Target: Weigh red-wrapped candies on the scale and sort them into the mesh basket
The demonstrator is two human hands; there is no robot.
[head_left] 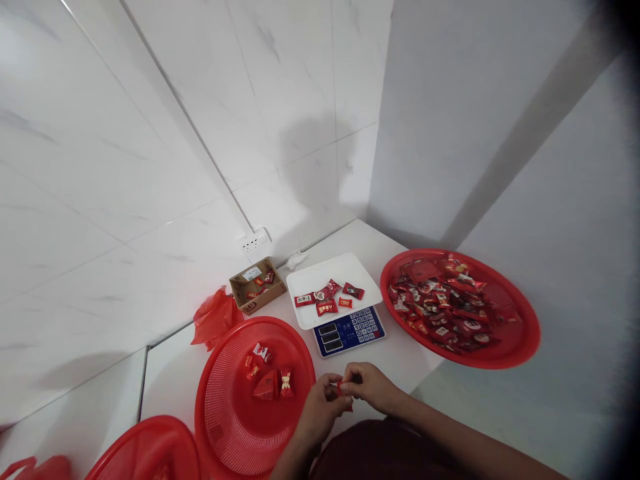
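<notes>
Both my hands meet low in the middle of the head view, just in front of the scale. My left hand (320, 400) and my right hand (369, 385) are both closed in a pinch on a small red wrapped candy (341, 389) held between them. Behind them stands a digital scale (350, 330) with a white pan (310, 280) bearing several red candy packets (327, 297). To my left lies a red mesh basket (225, 407) with a few candy packets (267, 377) inside.
A large red tray (520, 347) piled with several red candies sits at the right. A small cardboard box (250, 290) and a red plastic bag (215, 317) lie by the wall with a socket (255, 241). Another red basket (145, 450) is at bottom left.
</notes>
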